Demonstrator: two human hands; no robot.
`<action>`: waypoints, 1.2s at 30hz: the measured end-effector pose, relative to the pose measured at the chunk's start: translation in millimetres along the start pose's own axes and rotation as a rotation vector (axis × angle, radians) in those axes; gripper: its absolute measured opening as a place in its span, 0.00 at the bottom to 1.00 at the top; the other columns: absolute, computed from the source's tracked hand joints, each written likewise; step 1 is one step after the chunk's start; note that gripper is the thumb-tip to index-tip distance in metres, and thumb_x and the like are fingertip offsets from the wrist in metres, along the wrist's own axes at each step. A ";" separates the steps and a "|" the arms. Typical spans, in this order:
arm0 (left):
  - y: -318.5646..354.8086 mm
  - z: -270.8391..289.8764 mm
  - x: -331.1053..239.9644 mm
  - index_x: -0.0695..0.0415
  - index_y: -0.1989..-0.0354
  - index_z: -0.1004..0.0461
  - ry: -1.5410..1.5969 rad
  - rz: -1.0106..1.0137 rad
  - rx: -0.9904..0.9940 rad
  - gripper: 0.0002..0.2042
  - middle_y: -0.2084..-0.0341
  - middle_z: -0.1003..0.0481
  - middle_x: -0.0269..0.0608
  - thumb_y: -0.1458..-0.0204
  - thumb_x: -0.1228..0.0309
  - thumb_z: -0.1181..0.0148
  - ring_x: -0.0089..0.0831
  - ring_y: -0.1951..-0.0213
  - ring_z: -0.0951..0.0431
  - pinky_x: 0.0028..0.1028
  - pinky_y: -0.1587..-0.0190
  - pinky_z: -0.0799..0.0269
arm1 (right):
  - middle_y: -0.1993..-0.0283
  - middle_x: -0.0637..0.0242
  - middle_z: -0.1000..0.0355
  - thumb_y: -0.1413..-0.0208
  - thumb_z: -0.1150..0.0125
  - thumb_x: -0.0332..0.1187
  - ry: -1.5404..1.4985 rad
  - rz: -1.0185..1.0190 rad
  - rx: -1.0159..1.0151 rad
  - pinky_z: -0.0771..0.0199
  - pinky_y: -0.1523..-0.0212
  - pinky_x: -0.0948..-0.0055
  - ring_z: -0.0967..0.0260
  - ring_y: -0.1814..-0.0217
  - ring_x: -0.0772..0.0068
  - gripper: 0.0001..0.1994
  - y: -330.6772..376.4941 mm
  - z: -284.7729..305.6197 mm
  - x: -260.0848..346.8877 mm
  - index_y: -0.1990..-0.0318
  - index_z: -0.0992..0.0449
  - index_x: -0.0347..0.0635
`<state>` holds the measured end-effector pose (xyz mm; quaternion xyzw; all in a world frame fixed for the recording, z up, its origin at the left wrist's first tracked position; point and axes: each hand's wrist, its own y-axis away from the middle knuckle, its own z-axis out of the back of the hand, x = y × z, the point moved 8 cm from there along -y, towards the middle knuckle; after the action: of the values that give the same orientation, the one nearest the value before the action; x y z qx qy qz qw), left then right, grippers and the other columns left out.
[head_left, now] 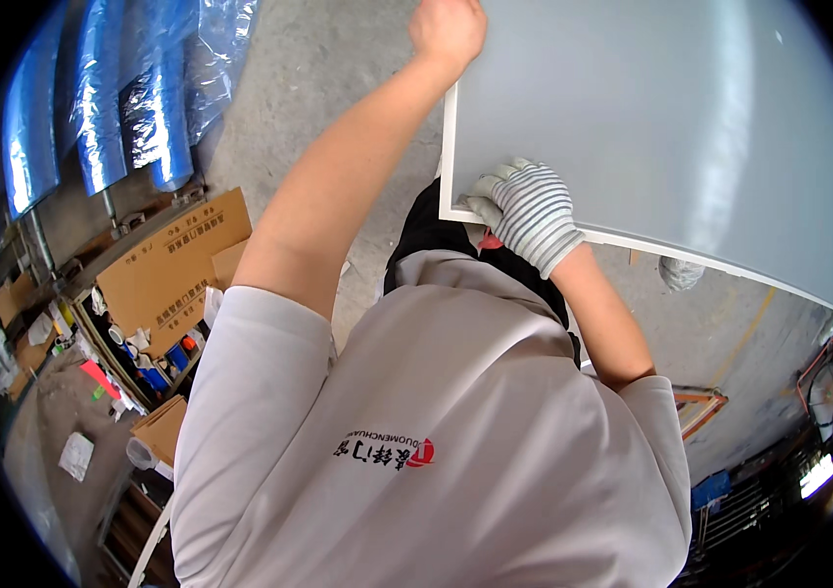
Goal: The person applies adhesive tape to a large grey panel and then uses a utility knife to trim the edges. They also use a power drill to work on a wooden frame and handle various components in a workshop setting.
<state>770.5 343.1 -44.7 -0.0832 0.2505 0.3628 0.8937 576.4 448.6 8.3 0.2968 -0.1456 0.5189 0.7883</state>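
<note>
Left hand partly cut off by the top edge; red thing, perhaps cloth, half-hidden beside gloved right hand

The left head-worn fisheye camera is looking steeply down over the person's shirt, which is showing large and near below the gloved right fingers; it is also taking in the panel beyond them and the floor to their left.
</note>
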 end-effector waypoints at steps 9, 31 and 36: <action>1.0 5.3 -2.6 0.66 0.68 0.32 -0.011 -0.001 -0.020 0.15 0.76 0.27 0.62 0.43 0.64 0.57 0.57 0.70 0.25 0.49 0.67 0.29 | 0.68 0.60 0.25 0.48 0.48 0.45 0.025 -0.156 0.070 0.31 0.55 0.61 0.29 0.61 0.58 0.15 -1.9 3.3 0.9 0.67 0.21 0.43; -4.7 -15.2 16.4 0.67 0.66 0.31 -0.102 -0.048 -0.090 0.16 0.75 0.26 0.61 0.44 0.63 0.56 0.55 0.70 0.24 0.48 0.67 0.28 | 0.74 0.60 0.27 0.47 0.50 0.42 0.075 -0.074 0.330 0.31 0.57 0.61 0.31 0.62 0.58 0.14 -20.0 -2.8 8.6 0.71 0.21 0.45; -4.7 -4.4 6.8 0.68 0.66 0.31 -0.069 -0.039 -0.042 0.16 0.75 0.26 0.62 0.44 0.63 0.56 0.56 0.69 0.24 0.48 0.66 0.28 | 0.74 0.60 0.27 0.47 0.50 0.43 0.005 -0.125 0.086 0.31 0.59 0.60 0.30 0.67 0.56 0.15 -12.9 0.6 -2.5 0.73 0.21 0.44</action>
<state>776.2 342.3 -52.1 -0.0942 0.2104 0.3532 0.9067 587.1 442.7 3.3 0.3375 -0.1022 0.4750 0.8062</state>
